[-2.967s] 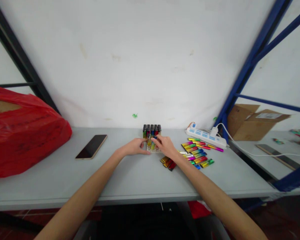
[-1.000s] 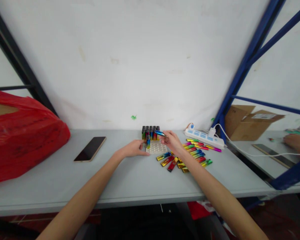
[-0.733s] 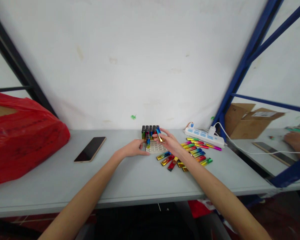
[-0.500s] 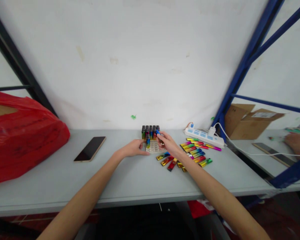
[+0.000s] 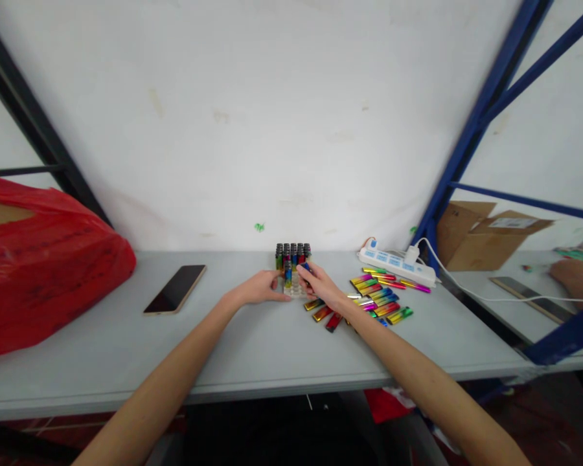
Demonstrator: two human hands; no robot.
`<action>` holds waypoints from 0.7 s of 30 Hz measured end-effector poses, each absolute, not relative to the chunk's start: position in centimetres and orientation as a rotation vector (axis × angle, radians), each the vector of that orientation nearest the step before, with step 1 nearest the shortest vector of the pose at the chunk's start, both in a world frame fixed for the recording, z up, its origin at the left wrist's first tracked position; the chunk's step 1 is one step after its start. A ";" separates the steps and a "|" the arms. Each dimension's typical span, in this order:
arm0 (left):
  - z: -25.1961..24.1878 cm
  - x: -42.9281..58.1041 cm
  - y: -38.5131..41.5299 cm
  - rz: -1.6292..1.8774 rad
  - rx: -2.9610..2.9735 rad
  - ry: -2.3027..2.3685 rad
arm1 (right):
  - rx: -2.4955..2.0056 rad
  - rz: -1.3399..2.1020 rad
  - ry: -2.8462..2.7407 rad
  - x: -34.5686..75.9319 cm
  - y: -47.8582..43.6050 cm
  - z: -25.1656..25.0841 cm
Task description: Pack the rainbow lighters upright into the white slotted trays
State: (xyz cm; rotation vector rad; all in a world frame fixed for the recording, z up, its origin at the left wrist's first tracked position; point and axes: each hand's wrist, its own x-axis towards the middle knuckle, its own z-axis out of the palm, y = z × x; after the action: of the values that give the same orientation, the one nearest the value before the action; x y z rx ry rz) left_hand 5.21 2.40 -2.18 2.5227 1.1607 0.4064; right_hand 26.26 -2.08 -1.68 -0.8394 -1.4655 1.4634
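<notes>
Right hand (image 5: 320, 285) lowered rainbow-metallic lighter (image 5: 305, 266) onto tray (image 5: 294, 289).

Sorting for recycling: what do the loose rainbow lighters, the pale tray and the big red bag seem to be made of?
Loose lighters: mirror-bright rainbow shells, metal or foil-coated plastic; the glints cannot settle which. Tray: pale, dull, probably moulded plastic, mostly hidden behind the right hand. Red bag: thin glossy plastic film, creased and faintly see-through.
</notes>
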 end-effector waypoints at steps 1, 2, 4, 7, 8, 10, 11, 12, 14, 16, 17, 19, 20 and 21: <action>-2.2 5.2 2.4 0.407 2.520 1.163 | -0.869 1.434 -1.474 26.2 -2.0 -1.8; -2.2 5.2 2.5 0.408 2.518 1.164 | -0.901 1.391 -1.490 26.2 -1.9 -1.9; -2.3 5.2 2.5 0.404 2.518 1.166 | -0.963 1.269 -1.535 26.3 -1.7 -2.1; -2.3 5.3 2.5 0.403 2.516 1.160 | -1.040 1.074 -1.621 26.7 -1.2 -2.4; -2.3 5.3 2.5 0.406 2.513 1.158 | -1.071 1.012 -1.644 26.8 -1.0 -2.5; -2.3 5.2 2.5 0.417 2.505 1.157 | -1.134 0.880 -1.681 26.9 -0.8 -2.7; -2.3 5.2 2.5 0.422 2.502 1.158 | -1.159 0.817 -1.696 27.0 -0.7 -2.7; -2.3 5.2 2.5 0.426 2.501 1.160 | -1.175 0.762 -1.713 27.0 -0.7 -2.7; -2.2 5.2 2.4 0.423 2.502 1.159 | -1.176 0.674 -1.751 27.0 -0.8 -2.7; -2.2 5.2 2.4 0.418 2.508 1.159 | -1.150 0.592 -1.787 26.9 -0.9 -2.6; -2.1 5.3 2.4 0.415 2.512 1.159 | -1.133 0.554 -1.802 26.9 -1.0 -2.5; -2.1 5.3 2.4 0.409 2.517 1.160 | -1.095 0.499 -1.833 26.8 -1.3 -2.4; -2.1 5.3 2.4 0.408 2.518 1.159 | -1.073 0.488 -1.855 26.9 -1.4 -2.4; -2.1 5.3 2.4 0.408 2.519 1.158 | -1.051 0.484 -1.883 26.9 -1.4 -2.3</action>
State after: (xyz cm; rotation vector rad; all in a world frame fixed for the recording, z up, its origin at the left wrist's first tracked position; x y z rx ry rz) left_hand 5.28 2.37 -2.10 2.5189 1.1580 0.4084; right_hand 26.90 -1.42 -2.31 -1.0511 -1.8830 0.4841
